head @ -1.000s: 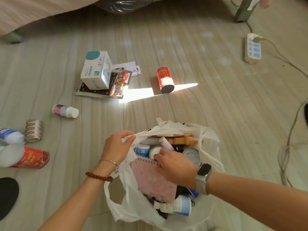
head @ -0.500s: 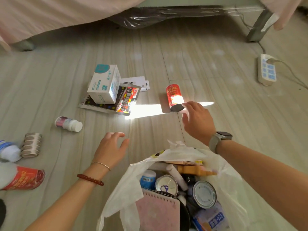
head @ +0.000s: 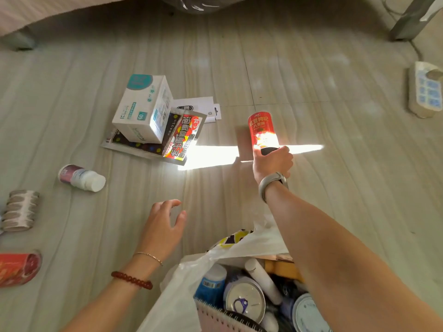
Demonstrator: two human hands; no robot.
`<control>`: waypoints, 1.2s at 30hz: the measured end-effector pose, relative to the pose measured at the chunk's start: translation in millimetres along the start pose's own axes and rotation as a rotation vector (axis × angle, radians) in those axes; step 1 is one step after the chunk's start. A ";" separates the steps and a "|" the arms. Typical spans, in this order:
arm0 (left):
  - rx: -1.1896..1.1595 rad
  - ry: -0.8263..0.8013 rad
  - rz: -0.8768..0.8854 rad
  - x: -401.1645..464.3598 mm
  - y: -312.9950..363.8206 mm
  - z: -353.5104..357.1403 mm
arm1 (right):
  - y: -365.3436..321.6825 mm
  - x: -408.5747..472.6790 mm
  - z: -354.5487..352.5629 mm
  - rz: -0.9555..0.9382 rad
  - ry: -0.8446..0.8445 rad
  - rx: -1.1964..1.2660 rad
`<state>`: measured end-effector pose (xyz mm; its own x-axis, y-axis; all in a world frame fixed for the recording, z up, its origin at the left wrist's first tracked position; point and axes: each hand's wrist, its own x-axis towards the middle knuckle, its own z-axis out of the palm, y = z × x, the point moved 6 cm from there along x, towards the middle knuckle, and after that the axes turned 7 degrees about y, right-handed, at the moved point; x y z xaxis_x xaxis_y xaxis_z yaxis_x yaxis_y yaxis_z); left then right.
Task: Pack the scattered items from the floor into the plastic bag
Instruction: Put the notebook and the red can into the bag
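Observation:
A white plastic bag (head: 182,295) stands open at the bottom centre, holding cans, tubes, a bottle and a pink spiral notebook. My right hand (head: 273,164) grips the near end of a red can (head: 261,129) lying on the floor in a strip of sunlight. My left hand (head: 160,226) hovers over the floor left of the bag, fingers spread and holding nothing. Farther left lie a white box (head: 143,109) on a snack packet (head: 183,137), a small white-capped bottle (head: 81,177), a roll of tape (head: 20,209) and another red can (head: 19,268).
A bed edge and leg (head: 19,40) run along the top left. A metal leg (head: 407,22) stands at the top right. A white power strip (head: 425,89) with a plug lies at the right edge. White cards (head: 199,106) lie behind the box.
My right hand left the bag, reached forward and took hold of the red can. My left hand let go of the bag's rim and now hovers open over the floor.

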<state>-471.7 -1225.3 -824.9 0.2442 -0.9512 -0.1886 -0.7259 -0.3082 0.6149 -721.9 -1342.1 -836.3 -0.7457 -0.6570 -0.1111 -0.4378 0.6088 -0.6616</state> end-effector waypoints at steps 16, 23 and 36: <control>-0.100 0.052 0.028 -11.2 12.8 -10.1 | 46.0 -58.6 -40.9 -0.269 -0.497 -0.090; -0.124 0.017 0.129 -11.4 42.5 -39.2 | 4.4 -64.2 -111.3 -0.298 -0.508 0.308; 0.283 -0.385 0.259 -77.6 74.7 -20.1 | 37.1 -132.7 -181.1 -0.908 -1.143 -0.461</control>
<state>-531.9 -1174.3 -749.0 -0.1799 -0.9162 -0.3579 -0.8887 -0.0046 0.4584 -730.1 -1151.8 -711.8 0.5313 -0.7209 -0.4450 -0.7921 -0.2364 -0.5627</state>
